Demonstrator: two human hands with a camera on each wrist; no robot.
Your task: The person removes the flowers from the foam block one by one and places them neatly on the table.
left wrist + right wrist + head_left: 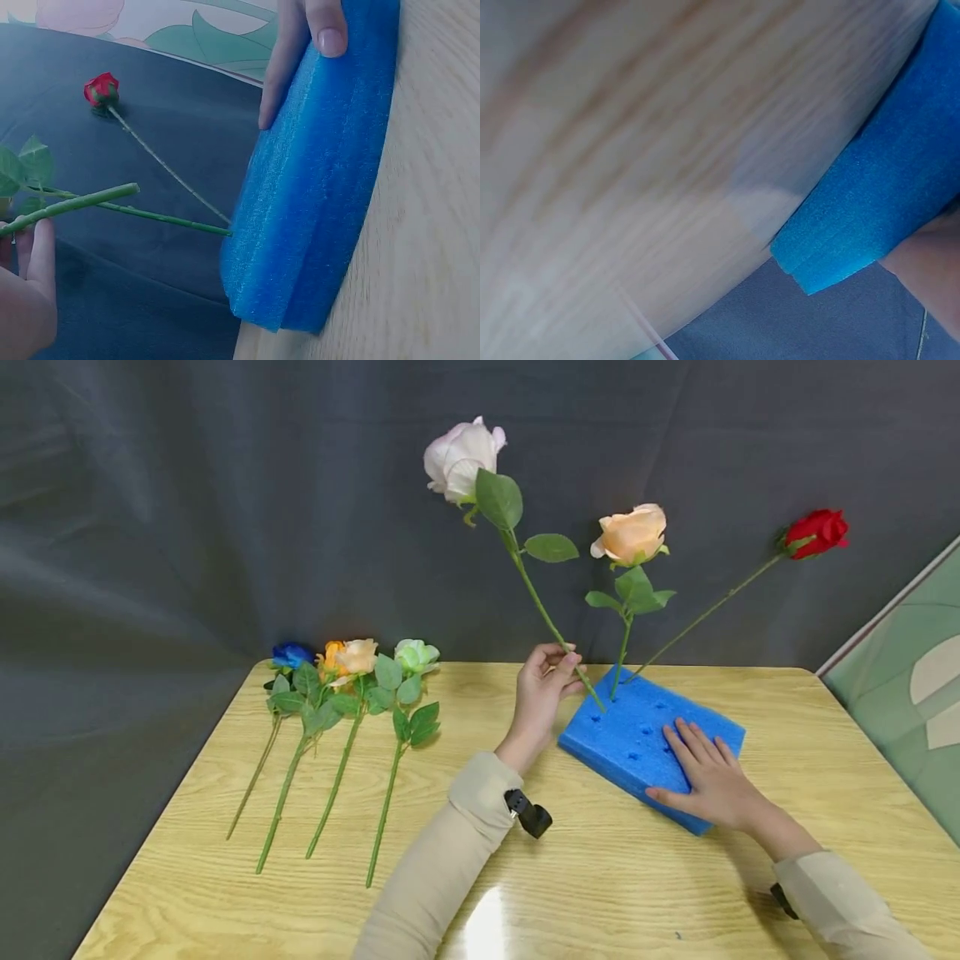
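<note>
My left hand (543, 693) pinches the stem of a pale pinkish-white rose (465, 460), which leans up and to the left. In the left wrist view the cut end of that stem (90, 199) hangs free, apart from the blue foam block (315, 187). Fingers spread, my right hand (712, 781) presses on the right part of the foam block (622, 747). Several small holes dot the block's top. A peach rose (633, 535) stands in its far left part, and beside it a red rose (817, 533) slants far to the right.
On the table's left lie a blue rose (291, 655), an orange rose (331, 660), another peach rose (356, 657) and a light green rose (416, 656), stems toward me. A dark curtain (337, 510) hangs behind the wooden table (600, 893). A green patterned panel (907, 693) stands at right.
</note>
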